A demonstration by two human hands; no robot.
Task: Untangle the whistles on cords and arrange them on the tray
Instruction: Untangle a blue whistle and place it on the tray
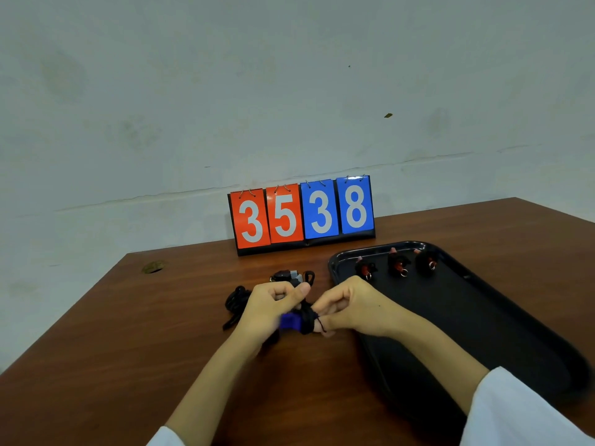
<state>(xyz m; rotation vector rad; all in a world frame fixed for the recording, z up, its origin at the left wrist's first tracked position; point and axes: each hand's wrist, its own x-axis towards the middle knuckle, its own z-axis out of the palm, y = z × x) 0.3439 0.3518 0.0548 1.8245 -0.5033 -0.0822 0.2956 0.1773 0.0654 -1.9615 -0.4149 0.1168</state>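
My left hand (273,305) holds a blue whistle (289,320) with black cord wound around it, just left of the black tray (483,320). My right hand (347,309) pinches that black cord (309,318) beside the whistle. Behind my hands on the table lies a tangled heap of black cords (236,300) with a black and grey whistle (286,275). Three red whistles wrapped in black cord (365,269) (399,263) (426,262) stand in a row along the tray's far end.
A flip scoreboard (302,214) reading 3538 stands at the back of the brown table (128,349) against the wall. A cable hole (154,267) is at the table's back left. The table's right edge runs close behind the tray.
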